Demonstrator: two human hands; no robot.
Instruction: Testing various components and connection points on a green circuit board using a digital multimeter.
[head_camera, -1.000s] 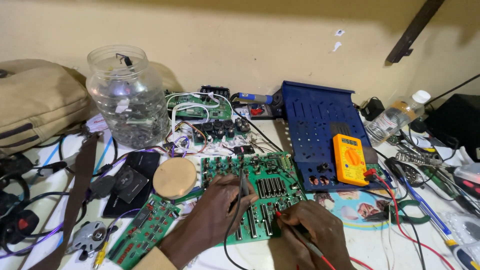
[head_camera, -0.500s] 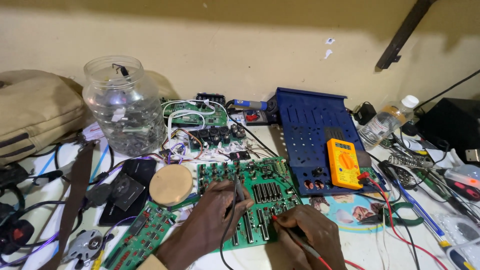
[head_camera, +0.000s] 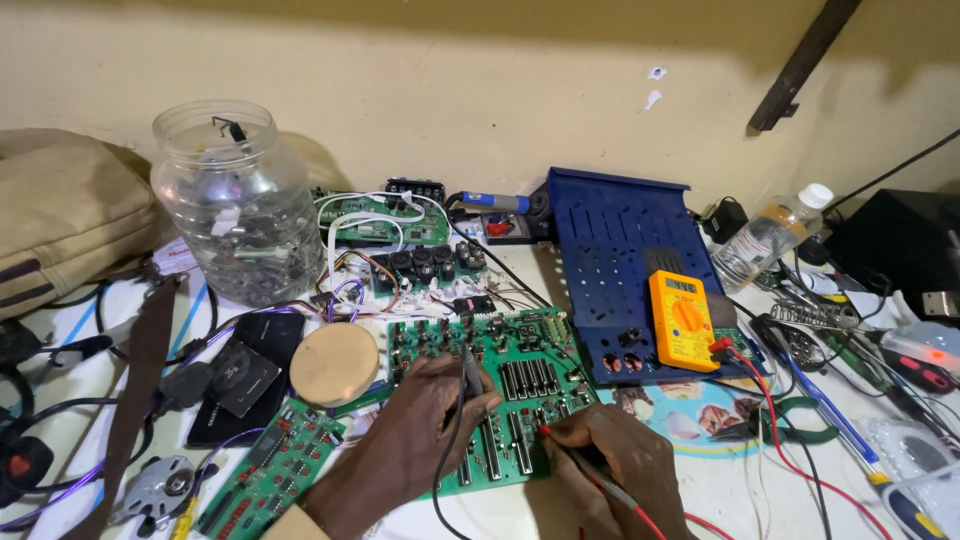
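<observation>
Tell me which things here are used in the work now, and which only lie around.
In use:
left hand with black probe
right hand with red probe
green circuit board
yellow multimeter

Lying about:
glass jar
blue metal panel
round wooden disc
plastic bottle

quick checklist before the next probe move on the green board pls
1. Red probe gripped in right hand: ok.
2. Black probe gripped in left hand: ok.
3. Red tip on the green circuit board: ok; exact pin cannot tell.
4. Black tip's contact point: cannot tell, fingers hide it.
5. Yellow multimeter display lit, red lead plugged in: ok; dial setting cannot tell.
6. Board lying flat on the table: ok.
</observation>
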